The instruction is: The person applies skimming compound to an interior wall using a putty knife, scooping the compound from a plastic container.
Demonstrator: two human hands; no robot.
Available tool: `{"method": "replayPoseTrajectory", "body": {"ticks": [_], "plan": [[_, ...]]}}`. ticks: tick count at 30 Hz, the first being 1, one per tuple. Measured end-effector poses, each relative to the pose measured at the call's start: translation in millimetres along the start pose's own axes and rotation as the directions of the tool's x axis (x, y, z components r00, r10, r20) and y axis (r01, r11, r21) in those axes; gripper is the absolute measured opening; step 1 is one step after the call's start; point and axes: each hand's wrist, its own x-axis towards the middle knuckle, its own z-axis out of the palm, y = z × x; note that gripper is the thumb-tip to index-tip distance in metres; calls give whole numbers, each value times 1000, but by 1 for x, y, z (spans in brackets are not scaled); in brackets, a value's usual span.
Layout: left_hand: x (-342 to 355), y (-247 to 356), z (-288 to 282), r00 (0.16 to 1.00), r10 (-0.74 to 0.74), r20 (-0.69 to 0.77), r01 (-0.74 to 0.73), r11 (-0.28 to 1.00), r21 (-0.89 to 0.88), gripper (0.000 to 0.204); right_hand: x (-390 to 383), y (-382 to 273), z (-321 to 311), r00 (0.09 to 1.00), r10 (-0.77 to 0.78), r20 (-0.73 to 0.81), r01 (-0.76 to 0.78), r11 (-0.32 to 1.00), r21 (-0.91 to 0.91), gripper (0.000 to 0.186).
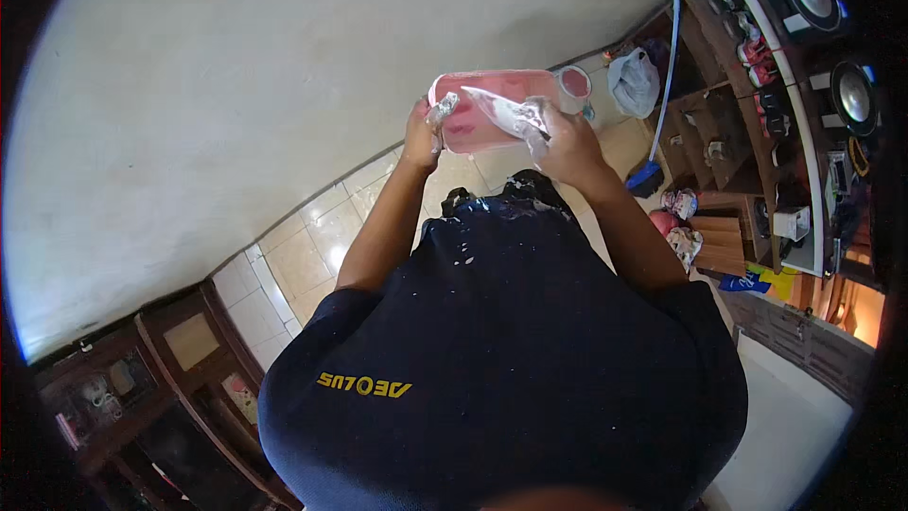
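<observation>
A shallow pink plastic container (511,83) is held out in front of my body. My left hand (427,137) grips its left side, with white paste smeared on the thumb and fingers. In my right hand (565,144) is a pointed, knife-like blade (494,110) coated with white paste, its tip directed up and left over the container. White paste also covers the fingers closed on it. The handle is hidden by the hand. White spots mark the front of my dark shirt (492,303).
A pale wall (218,104) stands ahead and left. Behind the container's right end is a round tub (574,82). To the right are a white plastic bag (634,83), a blue broom (646,178) and a wooden shelf (705,132) with shoes. A dark wooden cabinet (194,397) stands lower left.
</observation>
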Motion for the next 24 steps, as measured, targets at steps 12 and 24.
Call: {"method": "replayPoseTrajectory", "body": {"ticks": [12,24], "plan": [[0,8,23,993,79,-90,-71,993,92,42,6,12,11,987,-157,-13,156,985,-71,21],[-1,12,29,990,122,-70,-113,987,118,42,22,9,2,994,-49,97,55,997,-59,32]]}}
